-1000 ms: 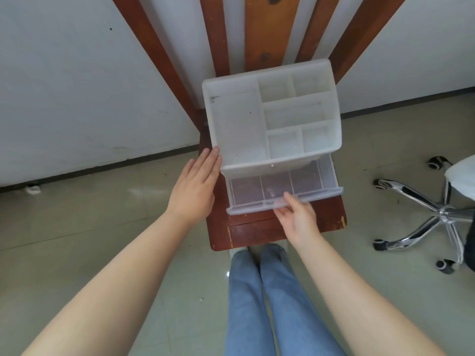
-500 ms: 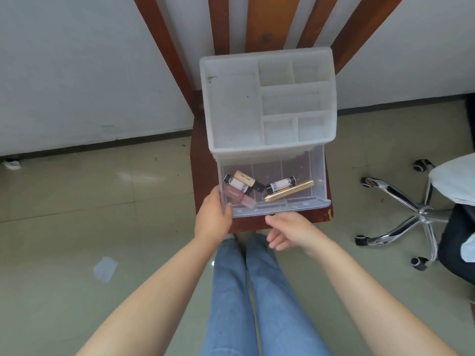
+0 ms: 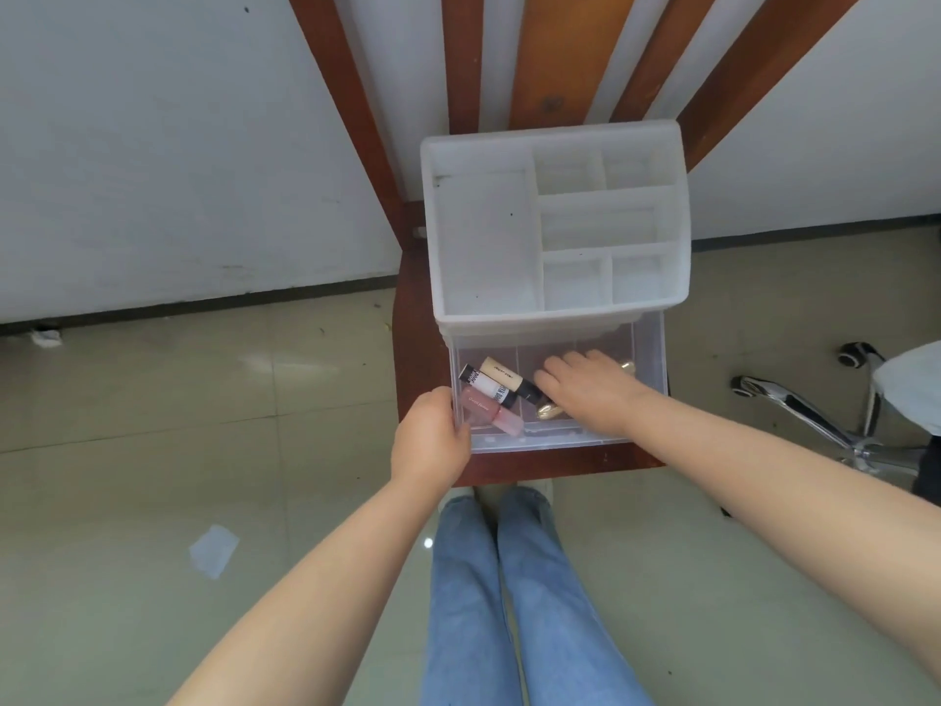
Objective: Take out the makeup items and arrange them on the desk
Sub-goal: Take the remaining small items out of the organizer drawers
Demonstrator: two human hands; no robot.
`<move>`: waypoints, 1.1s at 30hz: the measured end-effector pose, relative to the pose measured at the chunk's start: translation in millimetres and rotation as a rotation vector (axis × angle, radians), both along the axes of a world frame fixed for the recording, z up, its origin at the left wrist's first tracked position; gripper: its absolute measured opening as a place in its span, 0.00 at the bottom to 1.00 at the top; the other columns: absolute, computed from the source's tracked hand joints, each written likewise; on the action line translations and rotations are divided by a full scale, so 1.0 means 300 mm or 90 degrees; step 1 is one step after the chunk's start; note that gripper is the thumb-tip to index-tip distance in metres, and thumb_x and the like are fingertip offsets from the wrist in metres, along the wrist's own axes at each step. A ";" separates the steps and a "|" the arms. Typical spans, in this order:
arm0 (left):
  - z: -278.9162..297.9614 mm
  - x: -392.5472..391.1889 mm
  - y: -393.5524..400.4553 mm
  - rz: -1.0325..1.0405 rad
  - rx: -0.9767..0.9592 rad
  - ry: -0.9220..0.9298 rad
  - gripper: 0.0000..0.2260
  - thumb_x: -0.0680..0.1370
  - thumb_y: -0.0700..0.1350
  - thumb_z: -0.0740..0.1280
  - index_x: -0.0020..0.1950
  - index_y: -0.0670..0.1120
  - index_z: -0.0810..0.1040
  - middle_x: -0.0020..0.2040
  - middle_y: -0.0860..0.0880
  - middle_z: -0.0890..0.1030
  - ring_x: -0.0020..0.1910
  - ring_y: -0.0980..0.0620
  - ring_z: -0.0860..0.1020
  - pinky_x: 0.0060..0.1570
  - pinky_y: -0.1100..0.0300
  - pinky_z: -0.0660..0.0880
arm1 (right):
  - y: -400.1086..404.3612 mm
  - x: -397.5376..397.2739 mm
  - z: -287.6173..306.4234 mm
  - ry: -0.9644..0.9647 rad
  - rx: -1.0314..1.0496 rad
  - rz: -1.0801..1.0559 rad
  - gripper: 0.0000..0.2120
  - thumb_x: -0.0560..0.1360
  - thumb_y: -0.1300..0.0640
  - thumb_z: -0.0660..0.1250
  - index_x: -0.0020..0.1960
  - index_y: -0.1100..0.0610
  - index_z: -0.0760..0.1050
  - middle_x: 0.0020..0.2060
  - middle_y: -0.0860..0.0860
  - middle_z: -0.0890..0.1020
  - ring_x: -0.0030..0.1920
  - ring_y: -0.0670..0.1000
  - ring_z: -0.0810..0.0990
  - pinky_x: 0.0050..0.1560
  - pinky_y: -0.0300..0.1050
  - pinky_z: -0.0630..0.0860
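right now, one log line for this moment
drawer open | left hand grips its front corner | right hand inside over gold tube

Both bare forearms are stretching forward from the lower frame edge toward the drawer [image 3: 557, 394]. The left hand [image 3: 433, 435] is gripping the drawer's front left corner, fingers curled round its edge. The right hand [image 3: 585, 394] is lying palm down inside the drawer, fingers extending toward its left side.

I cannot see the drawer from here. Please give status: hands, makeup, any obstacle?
Left hand grips drawer corner. Right hand inside drawer, over gold tube; grasp unclear. Three tubes lie at drawer's left. Nothing blocks.
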State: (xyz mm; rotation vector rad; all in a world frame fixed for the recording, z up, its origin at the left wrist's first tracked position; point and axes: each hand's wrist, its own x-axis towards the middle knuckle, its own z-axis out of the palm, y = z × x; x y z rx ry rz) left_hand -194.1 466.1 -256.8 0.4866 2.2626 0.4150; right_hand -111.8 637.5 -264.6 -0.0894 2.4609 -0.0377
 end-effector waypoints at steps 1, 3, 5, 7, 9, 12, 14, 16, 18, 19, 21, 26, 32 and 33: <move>0.004 0.001 0.003 0.003 -0.010 0.003 0.05 0.76 0.38 0.62 0.51 0.41 0.71 0.46 0.43 0.73 0.49 0.41 0.75 0.41 0.57 0.67 | -0.011 -0.005 0.004 -0.006 -0.002 -0.047 0.18 0.74 0.67 0.58 0.63 0.60 0.63 0.59 0.57 0.72 0.57 0.57 0.73 0.48 0.48 0.67; 0.014 0.002 0.003 -0.028 -0.019 0.080 0.18 0.74 0.36 0.64 0.63 0.40 0.69 0.52 0.42 0.73 0.52 0.41 0.75 0.43 0.54 0.70 | -0.026 -0.003 0.026 -0.008 -0.018 -0.175 0.17 0.73 0.67 0.59 0.61 0.60 0.64 0.55 0.57 0.74 0.53 0.57 0.75 0.42 0.47 0.66; 0.000 0.003 0.008 -0.200 0.054 0.284 0.29 0.62 0.33 0.69 0.63 0.38 0.70 0.50 0.42 0.72 0.44 0.41 0.75 0.39 0.54 0.73 | -0.039 0.024 0.063 0.015 -0.057 -0.340 0.13 0.73 0.65 0.60 0.57 0.60 0.66 0.50 0.57 0.76 0.47 0.58 0.76 0.38 0.45 0.65; -0.011 0.004 0.038 -0.425 0.111 0.410 0.31 0.53 0.35 0.72 0.56 0.40 0.73 0.49 0.43 0.73 0.44 0.44 0.73 0.42 0.55 0.71 | -0.054 0.078 0.097 0.025 -0.102 -0.524 0.06 0.73 0.62 0.61 0.49 0.59 0.66 0.41 0.54 0.73 0.41 0.57 0.73 0.36 0.43 0.64; 0.002 -0.001 0.093 -0.583 0.040 0.370 0.33 0.58 0.40 0.75 0.61 0.39 0.73 0.57 0.42 0.75 0.58 0.43 0.72 0.58 0.54 0.69 | -0.076 0.146 0.116 -0.019 -0.180 -0.690 0.06 0.72 0.62 0.61 0.40 0.58 0.63 0.33 0.51 0.70 0.36 0.55 0.70 0.33 0.44 0.63; -0.018 -0.025 0.176 -0.691 -0.161 0.309 0.31 0.74 0.43 0.66 0.73 0.40 0.56 0.72 0.41 0.59 0.73 0.42 0.55 0.73 0.47 0.52 | -0.134 0.247 0.098 -0.068 -0.307 -0.841 0.04 0.71 0.66 0.60 0.38 0.60 0.68 0.34 0.52 0.74 0.37 0.53 0.72 0.34 0.42 0.64; -0.037 -0.045 0.195 -0.754 -0.209 0.325 0.30 0.76 0.44 0.65 0.74 0.42 0.54 0.72 0.42 0.59 0.73 0.42 0.54 0.73 0.45 0.50 | -0.163 0.282 0.075 -0.044 -0.332 -0.859 0.04 0.70 0.67 0.60 0.39 0.61 0.70 0.37 0.53 0.76 0.42 0.55 0.74 0.36 0.41 0.65; -0.051 -0.052 0.197 -0.817 -0.224 0.335 0.28 0.77 0.42 0.63 0.74 0.41 0.55 0.72 0.42 0.61 0.72 0.42 0.57 0.73 0.45 0.51 | -0.181 0.290 0.053 -0.024 -0.354 -0.840 0.06 0.70 0.68 0.60 0.40 0.58 0.71 0.40 0.52 0.76 0.48 0.56 0.75 0.40 0.37 0.68; -0.058 -0.046 0.198 -0.844 -0.220 0.331 0.26 0.77 0.41 0.61 0.73 0.41 0.56 0.71 0.42 0.63 0.71 0.42 0.60 0.71 0.47 0.56 | -0.188 0.284 0.029 -0.019 -0.365 -0.821 0.14 0.71 0.67 0.60 0.56 0.60 0.73 0.60 0.54 0.74 0.62 0.55 0.72 0.56 0.38 0.67; -0.057 -0.040 0.203 -0.830 -0.222 0.315 0.25 0.78 0.41 0.61 0.72 0.40 0.57 0.70 0.42 0.63 0.70 0.42 0.62 0.70 0.48 0.58 | -0.191 0.282 0.015 -0.010 -0.395 -0.838 0.17 0.72 0.67 0.60 0.60 0.59 0.71 0.67 0.53 0.69 0.66 0.52 0.69 0.62 0.38 0.64; -0.060 -0.028 0.208 -0.799 -0.233 0.283 0.25 0.77 0.39 0.61 0.72 0.40 0.58 0.71 0.42 0.62 0.70 0.41 0.62 0.70 0.48 0.61 | -0.195 0.269 -0.010 0.001 -0.464 -0.938 0.20 0.74 0.66 0.62 0.65 0.59 0.68 0.71 0.54 0.66 0.63 0.51 0.71 0.67 0.43 0.64; -0.108 -0.024 0.221 -0.700 -0.231 0.272 0.27 0.75 0.34 0.60 0.73 0.42 0.56 0.70 0.41 0.64 0.70 0.40 0.62 0.72 0.49 0.53 | -0.136 0.267 -0.086 0.117 -0.370 -1.011 0.06 0.74 0.67 0.60 0.48 0.60 0.71 0.72 0.51 0.61 0.67 0.50 0.67 0.51 0.27 0.57; -0.134 -0.026 0.236 -0.689 -0.202 0.216 0.26 0.76 0.34 0.59 0.73 0.43 0.56 0.68 0.42 0.67 0.66 0.40 0.66 0.64 0.51 0.64 | -0.092 0.256 -0.119 0.084 -0.295 -0.918 0.12 0.72 0.67 0.61 0.55 0.62 0.73 0.74 0.52 0.55 0.67 0.55 0.67 0.56 0.36 0.64; -0.141 -0.029 0.229 -0.695 -0.204 0.219 0.27 0.76 0.34 0.59 0.73 0.43 0.55 0.68 0.42 0.67 0.66 0.40 0.66 0.64 0.51 0.64 | -0.092 0.256 -0.119 0.079 -0.283 -0.926 0.13 0.72 0.67 0.61 0.55 0.62 0.73 0.74 0.53 0.56 0.68 0.55 0.67 0.58 0.37 0.64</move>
